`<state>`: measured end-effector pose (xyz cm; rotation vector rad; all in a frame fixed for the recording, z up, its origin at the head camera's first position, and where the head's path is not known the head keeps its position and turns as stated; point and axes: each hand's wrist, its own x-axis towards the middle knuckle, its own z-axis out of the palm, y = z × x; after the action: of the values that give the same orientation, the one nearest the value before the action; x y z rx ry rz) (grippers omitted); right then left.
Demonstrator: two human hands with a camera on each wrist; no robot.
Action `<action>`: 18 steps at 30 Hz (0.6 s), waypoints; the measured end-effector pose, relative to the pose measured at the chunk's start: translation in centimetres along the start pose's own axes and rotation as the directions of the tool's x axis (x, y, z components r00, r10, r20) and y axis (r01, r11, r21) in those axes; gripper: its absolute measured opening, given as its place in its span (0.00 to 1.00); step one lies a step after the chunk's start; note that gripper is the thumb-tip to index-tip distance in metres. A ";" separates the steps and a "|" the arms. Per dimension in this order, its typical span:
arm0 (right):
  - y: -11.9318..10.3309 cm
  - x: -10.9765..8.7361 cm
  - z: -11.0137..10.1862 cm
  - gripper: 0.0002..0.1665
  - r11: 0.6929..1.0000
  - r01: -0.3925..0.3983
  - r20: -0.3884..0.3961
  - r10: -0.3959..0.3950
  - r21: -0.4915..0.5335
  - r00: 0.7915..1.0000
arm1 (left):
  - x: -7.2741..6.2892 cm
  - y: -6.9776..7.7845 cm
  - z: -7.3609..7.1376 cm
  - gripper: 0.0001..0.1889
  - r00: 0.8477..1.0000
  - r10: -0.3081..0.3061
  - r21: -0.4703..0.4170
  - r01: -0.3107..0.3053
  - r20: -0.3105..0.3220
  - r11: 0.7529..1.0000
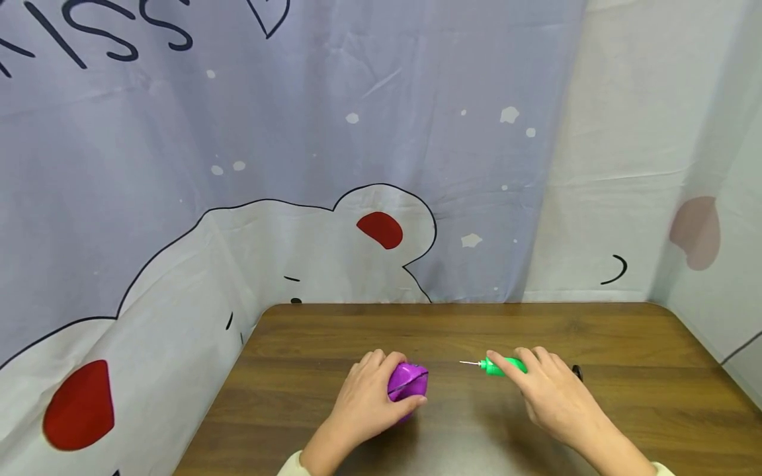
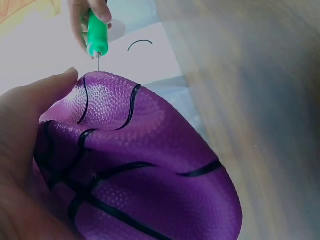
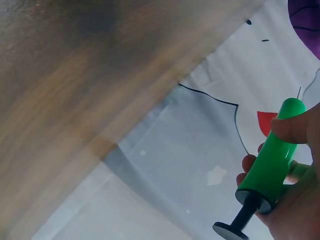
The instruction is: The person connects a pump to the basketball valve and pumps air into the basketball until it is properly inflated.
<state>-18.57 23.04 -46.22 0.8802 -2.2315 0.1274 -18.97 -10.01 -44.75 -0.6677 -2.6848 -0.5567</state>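
A deflated purple ball [image 2: 165,150] with black seam lines, dented and creased like a small basketball, is gripped by my left hand [image 1: 369,400], thumb on the near side. To its right, my right hand [image 1: 553,396] holds a green hand pump [image 3: 275,160] with a black plunger handle [image 3: 240,220]. A thin metal needle [image 1: 469,362] sticks out of the pump's front and points left toward the ball. In the head view a gap separates the needle tip from the ball. Both hands are over the wooden table.
The brown wooden table [image 1: 286,410] spreads under both hands, its far edge against a hanging curtain [image 1: 464,165] printed with white bear shapes. More of the pale curtain [image 1: 714,297] hangs along the right side.
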 end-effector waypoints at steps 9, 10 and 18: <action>-0.6 1.1 -1.4 0.27 1.000 0.025 -0.116 -0.024 0.008 0.993 | 0.1 0.3 -1.1 0.24 0.997 0.042 -0.129 -0.051 -0.067 0.990; -0.7 1.3 -1.6 0.27 0.999 0.031 -0.131 -0.030 0.009 0.991 | 0.1 0.4 -1.2 0.23 0.996 0.048 -0.153 -0.060 -0.076 0.986; -1.5 2.9 -3.7 0.24 0.997 0.083 -0.219 -0.079 0.010 0.973 | 0.4 0.5 -2.0 0.18 0.979 0.133 -0.311 -0.176 -0.154 0.934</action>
<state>-16.91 21.49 -41.81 0.9197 -1.9910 0.1976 -18.66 -10.37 -42.70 -0.8868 -2.4138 -0.9744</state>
